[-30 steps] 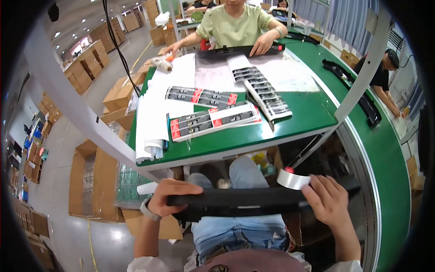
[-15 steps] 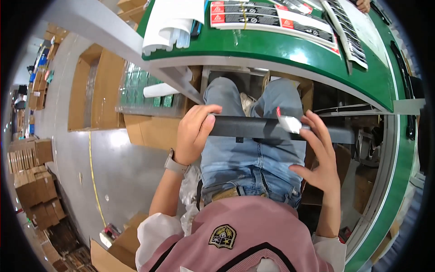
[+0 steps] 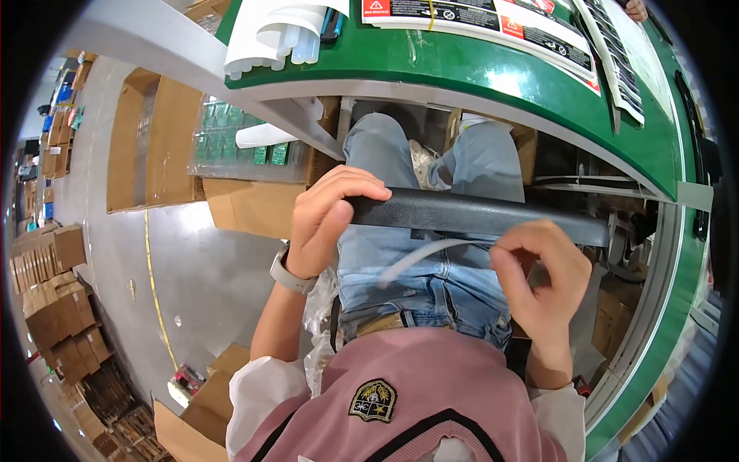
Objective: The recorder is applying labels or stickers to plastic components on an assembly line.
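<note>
Head view: left hand (image 3: 327, 219) is gripping the left end of a black bar (image 3: 469, 212), fingers lying over its upper edge, thumb pressing near the lower one, the gap between them narrow and filled by the bar; that end is partly hiding under the hand. Right hand (image 3: 543, 273), right of centre, is curling its fingers, thumb and forefinger almost meeting and pinching the right end of a pale strip (image 3: 417, 257). The knuckles are overlapping the bar's lower edge; cannot tell whether they are touching it. The bar is spanning the frame from the centre to right of centre, sloping slightly down rightward, above the lap of the blue jeans (image 3: 377, 146). Its face is looking smooth, dull black, catching a soft sheen along its length; a small dark tab is showing below the lower edge, left of its middle. The strip is looking thin and whitish, arching leftward and down below the bar, its free left end blurring over the jeans. A pale-banded watch (image 3: 288, 269) is circling the left wrist. Along the top of the frame, a green table (image 3: 462, 65) is carrying printed label sheets (image 3: 493, 27) and, toward the upper left, translucent rods (image 3: 299, 48).
</note>
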Tool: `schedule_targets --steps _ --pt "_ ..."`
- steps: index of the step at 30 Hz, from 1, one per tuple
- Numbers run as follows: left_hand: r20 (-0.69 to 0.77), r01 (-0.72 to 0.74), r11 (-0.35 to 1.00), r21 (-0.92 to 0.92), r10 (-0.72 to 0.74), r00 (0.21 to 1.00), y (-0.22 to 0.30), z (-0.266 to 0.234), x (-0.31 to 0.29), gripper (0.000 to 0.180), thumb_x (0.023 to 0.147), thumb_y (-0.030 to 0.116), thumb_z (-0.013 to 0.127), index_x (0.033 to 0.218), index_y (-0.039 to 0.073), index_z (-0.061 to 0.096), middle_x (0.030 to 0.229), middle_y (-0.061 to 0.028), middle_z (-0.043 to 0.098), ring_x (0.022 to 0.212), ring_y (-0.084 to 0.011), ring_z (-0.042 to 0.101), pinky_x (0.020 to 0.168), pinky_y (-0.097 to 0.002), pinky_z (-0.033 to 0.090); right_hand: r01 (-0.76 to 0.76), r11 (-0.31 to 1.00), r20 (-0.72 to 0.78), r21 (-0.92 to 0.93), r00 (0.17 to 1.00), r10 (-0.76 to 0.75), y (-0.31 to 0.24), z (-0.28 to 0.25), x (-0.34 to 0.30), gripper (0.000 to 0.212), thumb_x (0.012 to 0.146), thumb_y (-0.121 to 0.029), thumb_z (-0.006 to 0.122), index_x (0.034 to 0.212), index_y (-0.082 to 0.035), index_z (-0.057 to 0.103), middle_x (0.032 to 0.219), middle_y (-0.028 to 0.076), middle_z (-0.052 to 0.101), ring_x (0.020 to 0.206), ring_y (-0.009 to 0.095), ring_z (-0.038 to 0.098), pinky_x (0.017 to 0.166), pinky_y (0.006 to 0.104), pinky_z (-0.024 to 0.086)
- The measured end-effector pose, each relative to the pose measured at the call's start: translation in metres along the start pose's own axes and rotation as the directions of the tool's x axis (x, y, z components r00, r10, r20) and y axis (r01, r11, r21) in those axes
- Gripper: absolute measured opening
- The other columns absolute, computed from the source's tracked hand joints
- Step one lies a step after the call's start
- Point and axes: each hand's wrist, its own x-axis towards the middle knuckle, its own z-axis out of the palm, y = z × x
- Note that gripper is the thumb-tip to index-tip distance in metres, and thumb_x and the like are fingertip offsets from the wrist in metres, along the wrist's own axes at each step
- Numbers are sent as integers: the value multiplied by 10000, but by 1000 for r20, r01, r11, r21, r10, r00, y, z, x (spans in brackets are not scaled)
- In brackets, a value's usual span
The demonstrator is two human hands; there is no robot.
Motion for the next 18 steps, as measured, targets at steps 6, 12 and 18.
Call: schedule_targets --steps 6,12,18 --pt "87 -17 998 -64 23 996 -3 -8 1 291 923 218 527 809 -15 658 856 -126 671 916 -287 616 829 -376 476 -352 883 101 311 936 338 24 13 5 40 826 40 666 811 19 636 737 25 640 592 77 632 552 191 497" --pt "31 104 992 68 -106 994 4 0 -1 93 771 -5 675 702 -9 614 835 -107 638 911 -252 613 783 -346 484 -436 831 149 346 900 410 36 22 7 70 817 26 701 789 17 638 706 17 642 578 52 609 525 179 477" --pt "-83 170 978 124 -160 984 1 2 -11 171 755 -2 688 649 -25 556 937 -121 572 910 -233 601 782 -319 475 -413 881 186 232 907 377 45 36 11 105 825 17 712 773 16 621 642 -4 608 505 22 530 427 168 390"
